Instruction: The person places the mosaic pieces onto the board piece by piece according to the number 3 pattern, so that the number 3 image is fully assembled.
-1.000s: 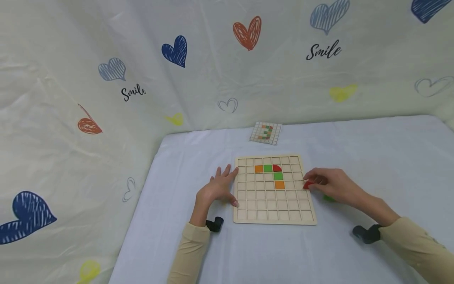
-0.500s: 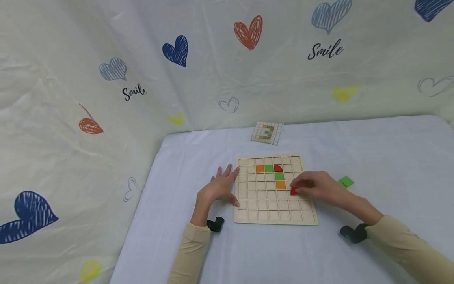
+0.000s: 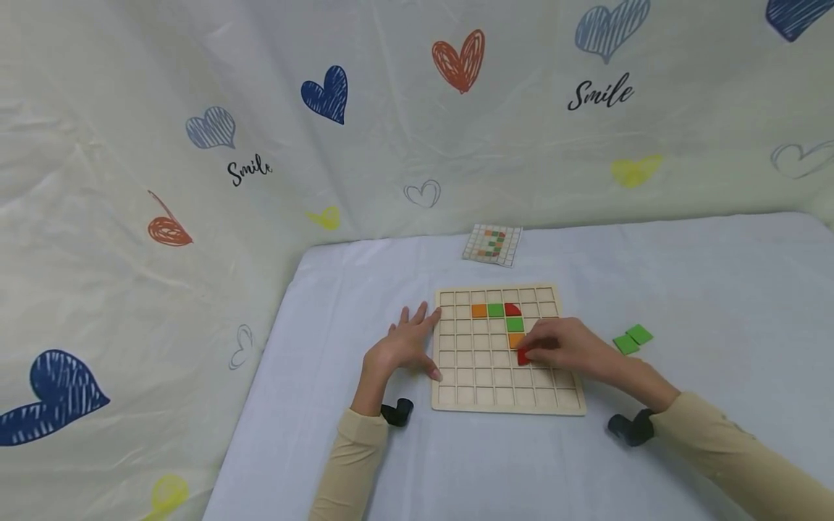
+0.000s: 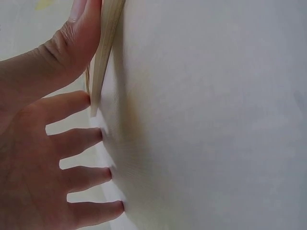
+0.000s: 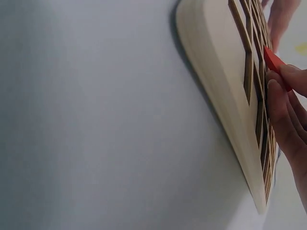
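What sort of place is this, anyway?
Probably an indoor tabletop play corner, though the wider room is hidden: a heart-print backdrop hangs behind a white-covered table, where a wooden grid board holds coloured tiles.

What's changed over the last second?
The right-hand grip carried the red piece leftward from the right edge of the board to the near side of the lower orange tile, uncovering two green tiles; nothing was released. Unchanged: left-hand grip at the board's left edge, five laid tiles.
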A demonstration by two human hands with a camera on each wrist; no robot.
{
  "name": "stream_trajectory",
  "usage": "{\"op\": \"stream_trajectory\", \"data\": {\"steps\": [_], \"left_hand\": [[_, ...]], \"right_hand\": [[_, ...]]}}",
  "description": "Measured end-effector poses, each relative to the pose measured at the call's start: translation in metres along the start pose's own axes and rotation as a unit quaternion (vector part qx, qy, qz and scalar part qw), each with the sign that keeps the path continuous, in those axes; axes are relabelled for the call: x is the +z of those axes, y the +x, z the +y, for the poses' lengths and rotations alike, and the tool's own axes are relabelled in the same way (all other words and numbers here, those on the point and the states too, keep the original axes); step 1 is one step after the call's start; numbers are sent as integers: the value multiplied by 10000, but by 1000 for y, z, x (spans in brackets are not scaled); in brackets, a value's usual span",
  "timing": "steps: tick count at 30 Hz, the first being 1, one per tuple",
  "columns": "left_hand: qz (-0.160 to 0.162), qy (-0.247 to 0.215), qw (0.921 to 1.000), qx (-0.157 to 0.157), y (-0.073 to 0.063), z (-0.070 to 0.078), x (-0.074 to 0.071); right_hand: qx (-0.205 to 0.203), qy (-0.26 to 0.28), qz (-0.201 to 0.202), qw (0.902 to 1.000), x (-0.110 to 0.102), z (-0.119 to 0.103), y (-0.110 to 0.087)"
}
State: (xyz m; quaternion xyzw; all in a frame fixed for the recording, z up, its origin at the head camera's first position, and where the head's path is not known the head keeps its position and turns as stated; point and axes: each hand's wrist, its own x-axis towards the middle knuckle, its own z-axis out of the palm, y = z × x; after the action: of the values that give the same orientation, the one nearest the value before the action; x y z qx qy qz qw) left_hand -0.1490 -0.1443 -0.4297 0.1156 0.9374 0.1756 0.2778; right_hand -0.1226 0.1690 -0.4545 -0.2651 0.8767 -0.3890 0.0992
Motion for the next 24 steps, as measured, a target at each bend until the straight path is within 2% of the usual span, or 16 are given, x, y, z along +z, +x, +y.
{"op": "stream_trajectory", "data": {"steps": [10, 24], "left_hand": [[31, 53, 10000, 39, -2, 1, -1], [42, 14, 10000, -15, -2, 1, -2]], "right_hand": [[41, -172, 2, 9998, 8, -2, 7], [-289, -557, -15, 9980, 9, -8, 8]]}}
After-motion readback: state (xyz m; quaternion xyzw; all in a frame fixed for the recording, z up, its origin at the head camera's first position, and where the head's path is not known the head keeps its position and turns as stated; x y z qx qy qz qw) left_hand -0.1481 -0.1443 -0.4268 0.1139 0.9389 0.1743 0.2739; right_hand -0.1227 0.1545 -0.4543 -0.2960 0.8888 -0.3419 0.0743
